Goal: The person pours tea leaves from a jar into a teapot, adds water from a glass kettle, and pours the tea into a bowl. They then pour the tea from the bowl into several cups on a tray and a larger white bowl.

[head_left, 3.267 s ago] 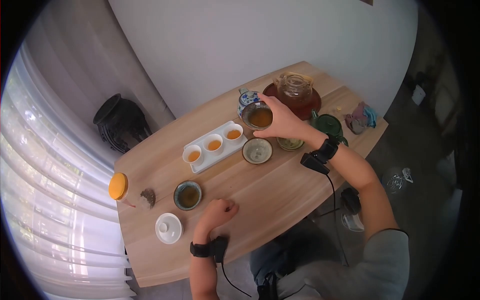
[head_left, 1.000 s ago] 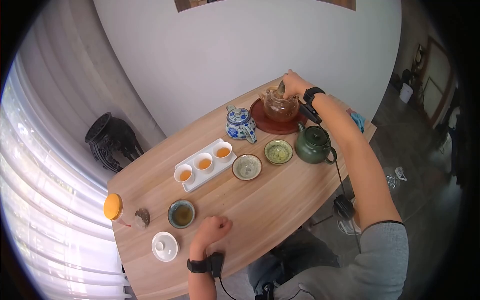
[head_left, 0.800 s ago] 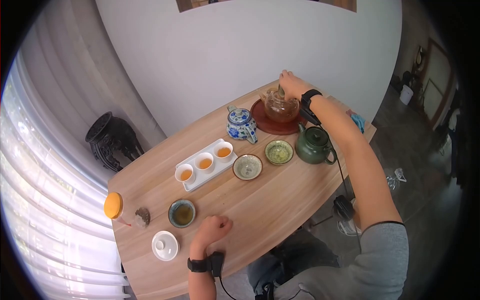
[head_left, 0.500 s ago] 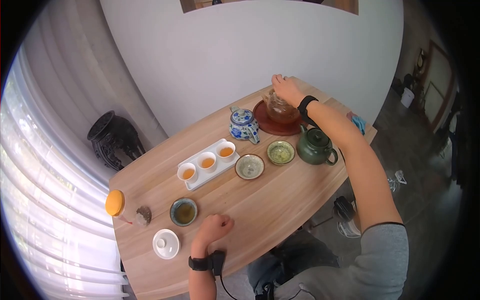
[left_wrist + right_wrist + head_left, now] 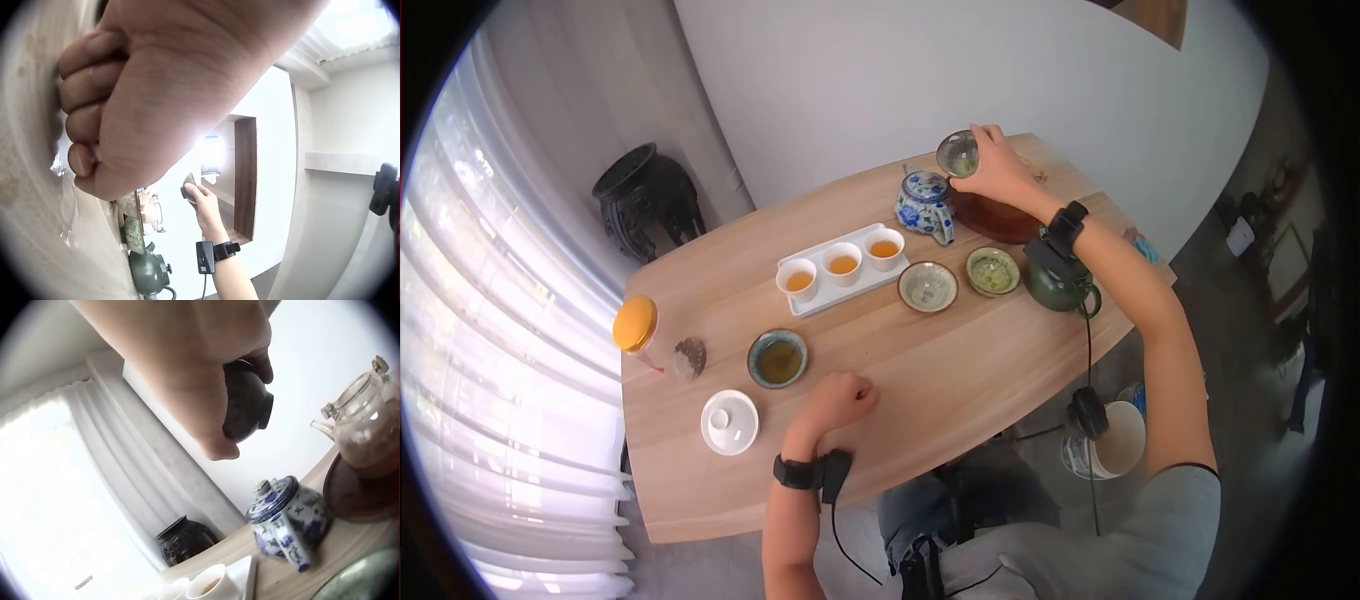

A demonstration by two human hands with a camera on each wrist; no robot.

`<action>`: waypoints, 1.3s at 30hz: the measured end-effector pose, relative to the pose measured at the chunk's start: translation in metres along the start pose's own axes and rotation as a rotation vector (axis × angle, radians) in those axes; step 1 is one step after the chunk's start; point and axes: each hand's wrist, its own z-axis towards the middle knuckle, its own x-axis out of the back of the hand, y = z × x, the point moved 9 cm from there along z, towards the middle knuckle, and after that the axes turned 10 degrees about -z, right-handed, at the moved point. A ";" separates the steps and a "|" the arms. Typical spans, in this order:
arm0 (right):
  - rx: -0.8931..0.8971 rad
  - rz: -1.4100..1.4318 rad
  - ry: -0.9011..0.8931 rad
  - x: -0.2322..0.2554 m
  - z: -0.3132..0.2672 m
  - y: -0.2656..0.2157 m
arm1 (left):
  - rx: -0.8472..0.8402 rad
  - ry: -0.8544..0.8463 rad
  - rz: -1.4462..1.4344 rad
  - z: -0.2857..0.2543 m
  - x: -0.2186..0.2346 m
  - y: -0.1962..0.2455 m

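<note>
My right hand point(image 5: 1000, 170) grips a small dark tea bowl point(image 5: 957, 154) by its rim and side, raised over the back of the table. The bowl is tilted, its inside facing me in the head view; the right wrist view shows its dark outside and foot. Just below are the blue-and-white teapot point(image 5: 924, 205) and a red-brown round tray point(image 5: 998, 222). On that tray stands a glass teapot point(image 5: 369, 434), mostly hidden behind my right hand in the head view. My left hand point(image 5: 837, 402) rests on the table in a fist, near a bluish bowl point(image 5: 803, 350) of brown tea.
A white tray point(image 5: 825, 297) bears three white cups of amber tea. Beside it stand a pale bowl point(image 5: 927, 287), a green bowl point(image 5: 993, 271) and a green teapot point(image 5: 1052, 290). Further left are a white lid point(image 5: 730, 422), a dark lump point(image 5: 690, 357) and a yellow-lidded jar point(image 5: 635, 322).
My right hand tipped the bowl over the glass teapot, then lifted it away leftward. Brown liquid showed in it earlier; now its inside looks pale. My left hand stayed resting.
</note>
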 end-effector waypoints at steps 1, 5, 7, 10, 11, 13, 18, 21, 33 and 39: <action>-0.016 0.161 -0.055 -0.004 -0.010 -0.018 | -0.004 -0.002 0.023 -0.001 -0.001 0.000; -0.001 0.462 -0.282 -0.022 -0.062 -0.103 | 0.018 0.000 0.012 0.000 0.000 -0.004; 0.027 0.519 -0.335 -0.035 -0.088 -0.136 | 0.014 0.000 0.004 -0.001 0.000 -0.002; 0.033 0.668 -0.313 -0.064 -0.118 -0.169 | -0.003 -0.028 0.033 0.000 -0.004 -0.006; 0.011 0.688 -0.336 -0.074 -0.124 -0.175 | 0.008 -0.021 0.037 -0.001 -0.003 -0.007; -0.013 0.696 -0.344 -0.086 -0.135 -0.186 | -0.021 -0.024 0.038 -0.001 -0.003 -0.004; 0.028 0.657 -0.324 -0.103 -0.148 -0.194 | 0.017 -0.035 0.035 -0.001 -0.003 -0.005; 0.028 0.676 -0.334 -0.107 -0.151 -0.194 | 0.012 -0.031 0.042 -0.002 -0.004 -0.004; 0.477 0.585 -0.183 -0.021 -0.125 -0.254 | 0.030 -0.140 0.114 -0.007 -0.013 -0.010; 0.637 0.574 -0.612 -0.080 -0.112 -0.326 | 0.047 -0.149 0.126 -0.009 -0.015 -0.005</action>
